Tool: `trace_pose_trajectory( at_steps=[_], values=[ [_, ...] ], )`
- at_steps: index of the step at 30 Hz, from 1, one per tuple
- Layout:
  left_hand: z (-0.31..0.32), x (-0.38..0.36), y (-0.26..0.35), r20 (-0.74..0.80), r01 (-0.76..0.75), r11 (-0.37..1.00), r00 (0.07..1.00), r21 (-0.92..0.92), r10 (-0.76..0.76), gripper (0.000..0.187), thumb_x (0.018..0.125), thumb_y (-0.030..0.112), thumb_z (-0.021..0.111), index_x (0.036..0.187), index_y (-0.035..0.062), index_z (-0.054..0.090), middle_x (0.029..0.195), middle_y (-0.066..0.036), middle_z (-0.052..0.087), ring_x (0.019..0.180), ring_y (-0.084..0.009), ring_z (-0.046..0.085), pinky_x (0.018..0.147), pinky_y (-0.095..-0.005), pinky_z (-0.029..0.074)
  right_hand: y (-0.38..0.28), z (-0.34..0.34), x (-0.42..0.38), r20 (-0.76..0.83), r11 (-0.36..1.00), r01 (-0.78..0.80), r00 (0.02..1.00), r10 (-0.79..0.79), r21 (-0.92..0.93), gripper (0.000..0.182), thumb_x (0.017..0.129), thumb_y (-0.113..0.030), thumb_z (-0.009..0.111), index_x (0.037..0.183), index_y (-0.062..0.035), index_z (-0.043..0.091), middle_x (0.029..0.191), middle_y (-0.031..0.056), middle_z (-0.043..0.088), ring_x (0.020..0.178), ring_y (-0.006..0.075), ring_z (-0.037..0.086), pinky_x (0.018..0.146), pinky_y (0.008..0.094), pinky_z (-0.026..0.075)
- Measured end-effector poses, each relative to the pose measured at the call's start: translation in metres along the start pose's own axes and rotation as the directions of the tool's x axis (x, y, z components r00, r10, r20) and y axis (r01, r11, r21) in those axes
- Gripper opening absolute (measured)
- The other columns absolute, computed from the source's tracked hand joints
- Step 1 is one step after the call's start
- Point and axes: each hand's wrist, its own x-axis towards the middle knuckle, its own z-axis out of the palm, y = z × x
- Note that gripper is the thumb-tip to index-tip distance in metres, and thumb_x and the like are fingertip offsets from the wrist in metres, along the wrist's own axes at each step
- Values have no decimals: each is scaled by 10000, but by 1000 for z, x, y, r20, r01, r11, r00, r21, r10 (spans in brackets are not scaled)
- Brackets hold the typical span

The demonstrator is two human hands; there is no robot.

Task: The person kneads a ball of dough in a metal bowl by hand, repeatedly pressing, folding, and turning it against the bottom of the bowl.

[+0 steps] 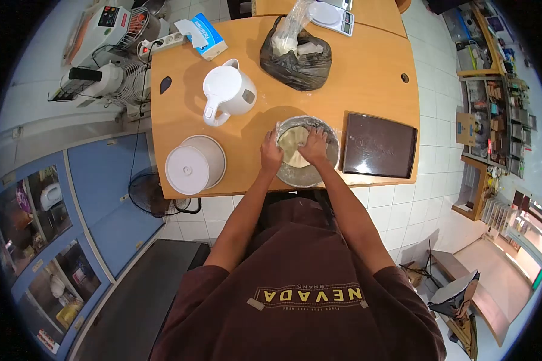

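A round metal bowl stands near the table's front edge, dusted with white powder inside. In it lies a pale, flattened piece of dough. My left hand is closed at the bowl's left rim, its fingers along the wall and the thumb by the dough's edge. Over the right part of the bowl, my right hand is on the dough, thumb on top and fingers curled at its far right side. The undersides of the fingers are hidden.
A dark rectangular baking tray lies right of the bowl. To the left are a lidded white tub and a white electric kettle. Farther back are a black plastic bag, a kitchen scale and a blue tissue box.
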Motion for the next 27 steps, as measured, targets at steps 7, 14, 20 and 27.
trace_pose_trajectory(
  at_steps=[7,14,20,27],
  values=[
    [-3,0,5,0,10,999,1000,-50,-10,750,701,-80,576,1439,12,476,1246,-356,552,1181,-522,522,1039,-525,414,-18,-32,-22,-3,995,59,998,-59,74,638,698,-183,763,1246,-28,475,1219,269,519,1184,456,497,993,551,439],
    [-2,-1,-1,-10,10,1000,1000,-24,-10,764,706,-115,590,1447,31,473,1208,-287,589,1127,-489,562,997,-501,450,-24,-43,-49,53,981,175,982,-180,88,608,737,-208,742,1248,-38,462,1291,282,497,1219,433,489,963,553,455],
    [1,-2,4,-25,49,999,998,-4,-49,741,714,-132,569,1433,32,496,1235,-265,600,1150,-460,576,1006,-466,464,-49,-44,-96,125,969,219,971,-205,-115,800,758,-231,727,1454,-20,393,1442,341,400,1372,488,374,1094,579,367],
    [7,-6,11,-40,190,981,981,-43,-192,748,699,-163,545,1429,-13,486,1361,-255,570,1269,-401,550,1092,-433,427,-30,-18,-125,128,913,408,907,-402,-25,678,912,-308,585,1468,34,406,1557,344,276,1464,490,259,1190,573,241]
  ],
)
